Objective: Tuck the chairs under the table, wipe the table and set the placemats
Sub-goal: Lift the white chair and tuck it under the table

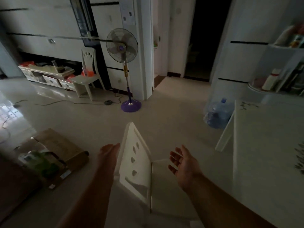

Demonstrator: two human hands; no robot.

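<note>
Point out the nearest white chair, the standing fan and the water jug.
white chair (pixel 134 163): head view, on the backrest between the cut-out holes.
standing fan (pixel 122 45): head view, on the hub of the round grille.
water jug (pixel 218 113): head view, on the blue body.

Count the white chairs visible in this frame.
2. One chair stands just ahead, between the left hand and right hand; another chair sits by the far wall. Others may be hidden.
</note>
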